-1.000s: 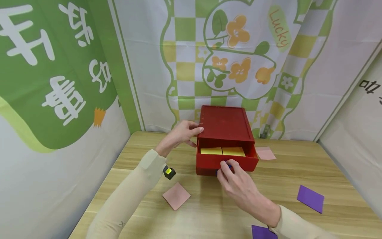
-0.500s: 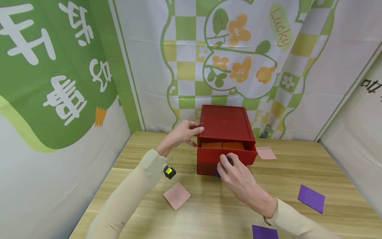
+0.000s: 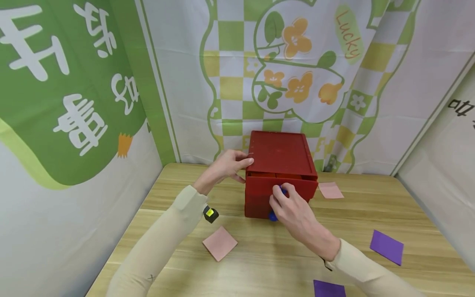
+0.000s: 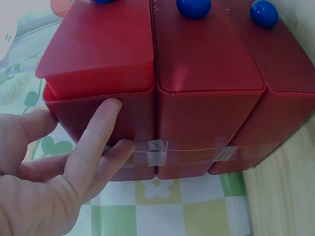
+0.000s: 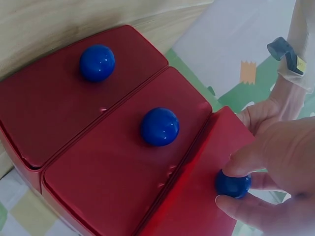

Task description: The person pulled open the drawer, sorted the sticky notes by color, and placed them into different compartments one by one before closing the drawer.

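Observation:
A red drawer cabinet (image 3: 279, 152) stands at the back of the table, its several-sided body holding three stacked drawers with round blue knobs. The top drawer (image 3: 259, 185) sticks out slightly, leaving a narrow gap under the cabinet's top. My right hand (image 3: 295, 216) pinches that drawer's blue knob (image 5: 231, 184) between thumb and fingers. My left hand (image 3: 231, 166) rests on the cabinet's left side near the top front; in the left wrist view, extended fingers (image 4: 93, 140) touch the side wall. Through the gap, the drawer's contents are barely visible.
Pink paper squares lie left of centre (image 3: 220, 243) and beside the cabinet (image 3: 331, 190). Purple paper squares lie at the right (image 3: 387, 246) and front edge (image 3: 329, 288). A printed curtain (image 3: 230, 90) hangs directly behind the cabinet.
The top drawer has slid inward, pushed by my right hand on its knob, covering the yellow paper squares seen inside earlier. My left hand has stayed against the cabinet's side.

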Available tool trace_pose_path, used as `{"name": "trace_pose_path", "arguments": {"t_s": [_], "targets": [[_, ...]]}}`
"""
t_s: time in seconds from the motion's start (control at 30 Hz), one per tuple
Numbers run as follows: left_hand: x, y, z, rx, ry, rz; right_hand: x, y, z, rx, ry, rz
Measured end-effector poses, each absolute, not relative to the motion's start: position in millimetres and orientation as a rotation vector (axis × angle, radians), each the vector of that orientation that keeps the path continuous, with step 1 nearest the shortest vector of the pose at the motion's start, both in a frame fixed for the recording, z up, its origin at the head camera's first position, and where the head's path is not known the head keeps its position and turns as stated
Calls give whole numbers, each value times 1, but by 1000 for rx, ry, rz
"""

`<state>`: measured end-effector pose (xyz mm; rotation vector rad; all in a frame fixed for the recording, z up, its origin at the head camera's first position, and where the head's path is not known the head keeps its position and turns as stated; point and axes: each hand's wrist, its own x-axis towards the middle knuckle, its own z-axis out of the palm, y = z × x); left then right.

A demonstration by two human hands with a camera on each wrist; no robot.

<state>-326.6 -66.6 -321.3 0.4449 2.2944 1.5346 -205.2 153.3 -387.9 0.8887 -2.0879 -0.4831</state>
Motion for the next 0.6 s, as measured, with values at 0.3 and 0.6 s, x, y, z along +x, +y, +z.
{"name": "trace_pose_path", "arguments": {"t_s": [0.3, 0.6], "targets": [[-328, -67, -324, 442, 2294, 1533, -214, 154, -389, 870, -2095, -507], [-329, -66, -323, 446, 2299, 1539, -221, 154, -388, 863, -2087, -545]]}}
